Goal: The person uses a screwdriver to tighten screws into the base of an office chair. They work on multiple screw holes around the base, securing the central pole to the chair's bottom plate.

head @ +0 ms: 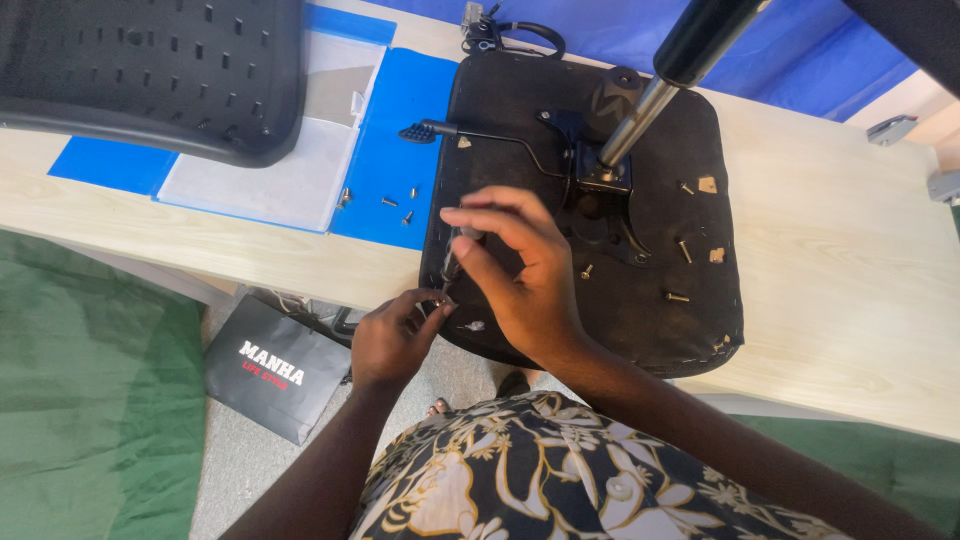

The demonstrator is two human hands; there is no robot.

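Patterned shirt [540, 470] lowest in view; above it both hands work at the near rim of the upturned seat [600, 250], which overhangs the counter [850, 330] edge. Right hand [515, 265] pinches a thin tool [452, 262]; left hand [395, 335] is closed on a small fastener at its tip (too small to tell which kind). Risk: a slip would drop it to the floor beside the black bag [275, 370]. Loose screws [395, 200] lie on the blue mat [390, 150]. Open room lies right of the seat.

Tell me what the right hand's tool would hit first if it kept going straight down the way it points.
Probably the near left corner of the seat base, beside the left hand. The right hand aims the tool there, though depth is unclear.
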